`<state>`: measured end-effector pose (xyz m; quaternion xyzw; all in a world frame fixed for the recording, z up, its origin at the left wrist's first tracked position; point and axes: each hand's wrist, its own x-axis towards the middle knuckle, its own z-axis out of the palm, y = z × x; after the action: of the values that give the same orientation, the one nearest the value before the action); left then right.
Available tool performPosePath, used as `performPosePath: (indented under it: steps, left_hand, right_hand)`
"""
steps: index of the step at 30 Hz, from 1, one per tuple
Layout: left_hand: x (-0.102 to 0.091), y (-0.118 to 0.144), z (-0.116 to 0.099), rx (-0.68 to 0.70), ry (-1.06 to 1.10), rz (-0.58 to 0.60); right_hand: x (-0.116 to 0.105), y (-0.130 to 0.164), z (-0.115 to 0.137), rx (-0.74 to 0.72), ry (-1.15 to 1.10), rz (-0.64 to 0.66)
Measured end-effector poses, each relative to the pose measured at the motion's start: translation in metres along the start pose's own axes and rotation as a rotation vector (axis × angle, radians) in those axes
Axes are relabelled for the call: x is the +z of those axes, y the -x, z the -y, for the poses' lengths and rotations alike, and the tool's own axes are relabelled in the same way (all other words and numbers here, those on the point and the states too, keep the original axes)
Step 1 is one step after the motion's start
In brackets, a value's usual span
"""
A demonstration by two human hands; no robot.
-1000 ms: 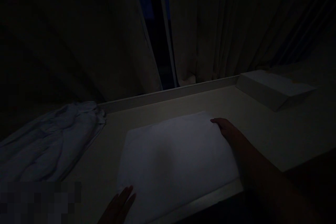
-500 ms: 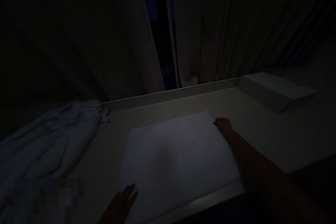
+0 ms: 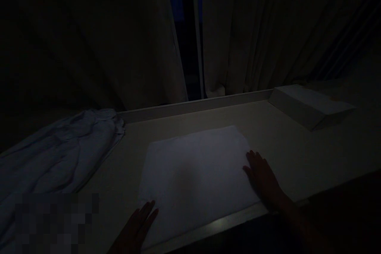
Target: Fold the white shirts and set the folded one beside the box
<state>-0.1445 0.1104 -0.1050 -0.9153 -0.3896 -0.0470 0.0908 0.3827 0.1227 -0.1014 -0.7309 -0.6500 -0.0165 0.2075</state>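
I am pressing my right hand and left hand, both flat and grasping nothing, along the folded white cloth; even pressure should be keeping its near edges square.

I could read no text, label, brand, number or sign anywhere in the dim view. The flat white folded cloth on the pale countertop showed a blank surface, with no tag or print that I could make out. The low white rectangular box at the far right bore no lettering that I could see; a faint orange smudge on its top was too dark and small to tell as a mark or a label. The crumpled pale blue garment at the left showed only creases. The blocky patch at the lower left was blurred and held nothing legible.
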Motion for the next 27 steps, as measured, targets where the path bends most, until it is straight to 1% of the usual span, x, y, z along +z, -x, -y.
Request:
performPosePath:
  steps: [2,4,9,15,18,22,24,27]
  left_hand:
    - [0.0,0.0,0.0,-0.001,0.0,0.011]
    - [-0.001,-0.001,0.0,0.009,0.002,0.018]
    - [-0.006,-0.004,-0.001,0.027,0.004,0.011]
    - [-0.008,-0.005,-0.001,0.035,0.016,0.002]
    - [-0.006,-0.005,0.0,0.04,0.02,0.006]
    - [-0.005,-0.005,0.001,0.028,0.015,0.01]
    - [-0.004,-0.004,0.001,0.022,0.028,0.012]
    - [-0.003,-0.004,0.001,0.02,0.031,0.021]
  right_hand:
    - [0.007,0.015,-0.005,-0.002,0.05,0.065]
    - [0.011,0.019,-0.01,-0.006,0.084,0.092]
    - [0.011,0.015,-0.011,-0.026,0.124,0.052]
    - [0.011,0.017,-0.009,-0.02,0.081,0.018]
    - [0.003,0.018,-0.01,-0.009,0.034,0.032]
    - [-0.021,0.022,-0.01,-0.077,-0.001,0.083]
    - [-0.029,0.028,-0.012,-0.125,-0.01,0.146]
    - [-0.034,0.043,-0.02,-0.166,-0.043,0.268]
